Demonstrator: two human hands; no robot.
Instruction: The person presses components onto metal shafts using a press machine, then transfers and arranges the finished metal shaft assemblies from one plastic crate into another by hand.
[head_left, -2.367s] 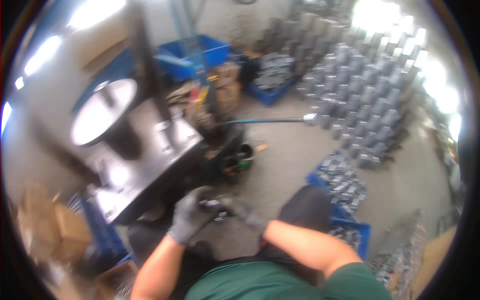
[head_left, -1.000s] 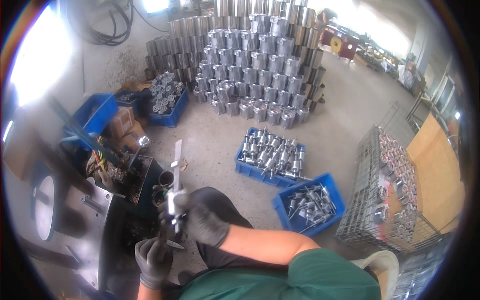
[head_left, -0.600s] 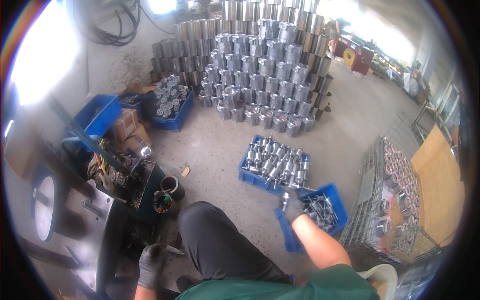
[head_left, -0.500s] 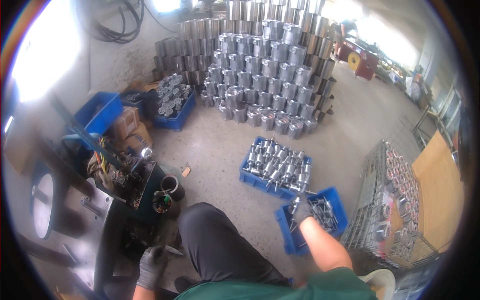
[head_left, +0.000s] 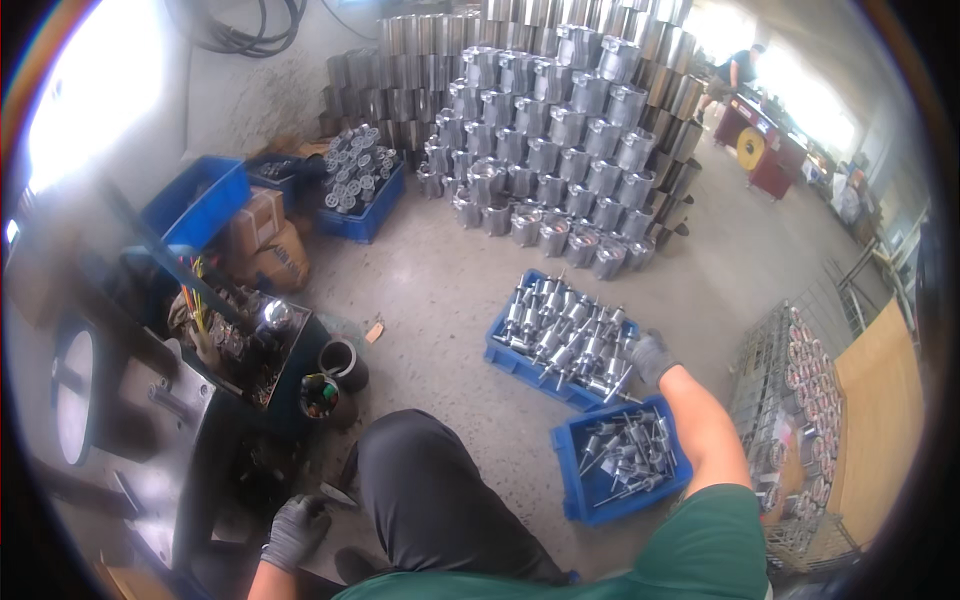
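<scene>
At far left stands a dark machine (head_left: 150, 420). The gloved left hand (head_left: 295, 530) curls loosely beside it, gripping nothing. The person's knee (head_left: 430, 480) lies between the hands. The right hand (head_left: 650, 357) reaches the blue crate (head_left: 505, 350) of metal shafts (head_left: 565, 335); whether its fingers grasp one cannot be told.

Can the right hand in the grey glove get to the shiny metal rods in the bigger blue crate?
Probably yes. The gloved right hand is already at the edge of the bigger blue crate, right beside the shiny metal rods, and nothing lies between them.
</scene>
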